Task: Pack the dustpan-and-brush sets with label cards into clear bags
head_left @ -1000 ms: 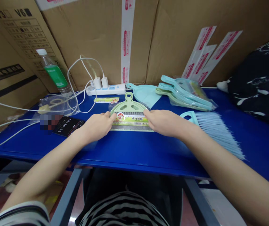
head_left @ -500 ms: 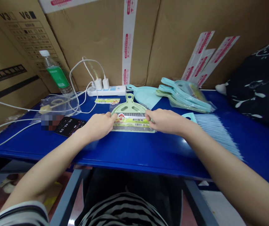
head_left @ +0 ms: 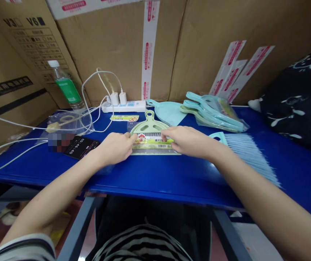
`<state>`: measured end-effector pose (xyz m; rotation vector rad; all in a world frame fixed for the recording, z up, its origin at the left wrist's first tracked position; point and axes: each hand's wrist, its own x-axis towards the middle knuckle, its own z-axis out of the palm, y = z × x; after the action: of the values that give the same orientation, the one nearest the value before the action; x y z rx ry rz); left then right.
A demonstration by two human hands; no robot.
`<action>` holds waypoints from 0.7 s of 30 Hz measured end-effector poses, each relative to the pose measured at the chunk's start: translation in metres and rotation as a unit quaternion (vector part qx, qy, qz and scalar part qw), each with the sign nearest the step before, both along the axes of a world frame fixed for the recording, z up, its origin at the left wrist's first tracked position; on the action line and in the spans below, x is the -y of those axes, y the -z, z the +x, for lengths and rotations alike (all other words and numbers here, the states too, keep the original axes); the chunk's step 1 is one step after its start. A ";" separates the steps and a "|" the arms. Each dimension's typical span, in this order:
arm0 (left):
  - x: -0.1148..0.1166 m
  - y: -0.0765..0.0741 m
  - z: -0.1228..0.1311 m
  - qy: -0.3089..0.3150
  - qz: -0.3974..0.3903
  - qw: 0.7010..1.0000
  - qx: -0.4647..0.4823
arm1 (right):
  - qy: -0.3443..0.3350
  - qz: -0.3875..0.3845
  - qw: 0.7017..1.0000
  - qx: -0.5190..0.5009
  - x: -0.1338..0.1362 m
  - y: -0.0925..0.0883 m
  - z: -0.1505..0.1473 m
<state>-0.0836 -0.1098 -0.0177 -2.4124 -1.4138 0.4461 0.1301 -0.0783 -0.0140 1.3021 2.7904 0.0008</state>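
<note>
Your left hand is at the edge of the pale green dustpan, your right hand is on its printed label, the two apart; can't tell if either's gripping! The dustpan lies flat in clear wrap on the blue bench, a pale blue brush just right, and more dustpans sit beyond in a clear plastic bag.

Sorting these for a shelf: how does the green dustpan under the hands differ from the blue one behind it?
The pale green dustpan has a printed label across it; the pale blue dustpan shows none. The green one's handle points away from the person, the blue one's leftward. The left hand and right hand touch the green one, not the blue. Both have holed handles and lie flat on the blue table.
</note>
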 end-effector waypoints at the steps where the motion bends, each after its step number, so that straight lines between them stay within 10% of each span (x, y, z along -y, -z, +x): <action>1: 0.000 0.000 0.000 0.005 0.000 1.000 0.003 | -0.017 -0.004 1.000 -0.012 -0.001 0.001 -0.001; 8: 0.001 -0.002 0.000 0.039 -0.008 0.999 0.026 | -0.052 -0.009 0.997 -0.048 -0.003 0.005 0.000; 16: 0.002 -0.002 0.001 0.096 -0.018 0.994 0.048 | 0.202 -0.001 0.979 0.032 0.000 -0.004 0.004; 21: 0.003 -0.001 -0.001 0.151 -0.022 0.985 0.075 | 0.220 -0.043 0.974 0.042 -0.011 -0.003 0.009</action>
<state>-0.0846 -0.1126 -0.0163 -2.6850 -1.0725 0.2272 0.1395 -0.0677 -0.0114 1.8148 2.3469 -0.0811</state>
